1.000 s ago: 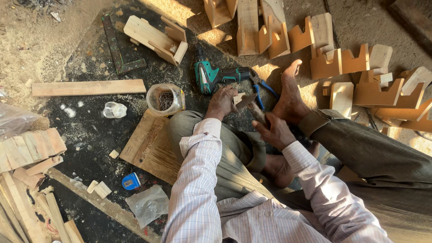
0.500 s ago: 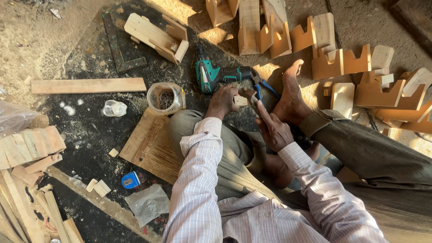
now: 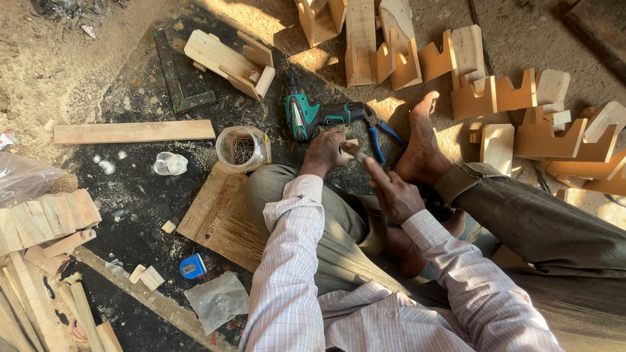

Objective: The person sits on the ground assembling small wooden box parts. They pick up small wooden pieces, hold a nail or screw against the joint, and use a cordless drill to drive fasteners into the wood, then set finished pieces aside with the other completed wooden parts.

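I sit on the floor with one bare foot (image 3: 420, 146) stretched out in front of me. My left hand (image 3: 323, 153) is closed on a small pale wooden block (image 3: 350, 145), just below a teal cordless drill (image 3: 306, 117). My right hand (image 3: 391, 190) is beside it, fingers stretched out up-left, the fingertips at the block. Blue-handled pliers (image 3: 381, 135) lie between the drill and my foot. What the block's far side looks like is hidden by my fingers.
A clear jar of nails (image 3: 243, 148) stands left of my knee, on the edge of a flat board (image 3: 218, 218). A plank (image 3: 134, 132), a metal square (image 3: 176, 75), a wooden assembly (image 3: 228, 62), notched wooden pieces (image 3: 515, 98), a blue tape measure (image 3: 192, 266) and stacked offcuts (image 3: 39, 221) lie around.
My right hand's fingers have straightened out towards the block. My left hand has stayed next to the drill, still on the block.
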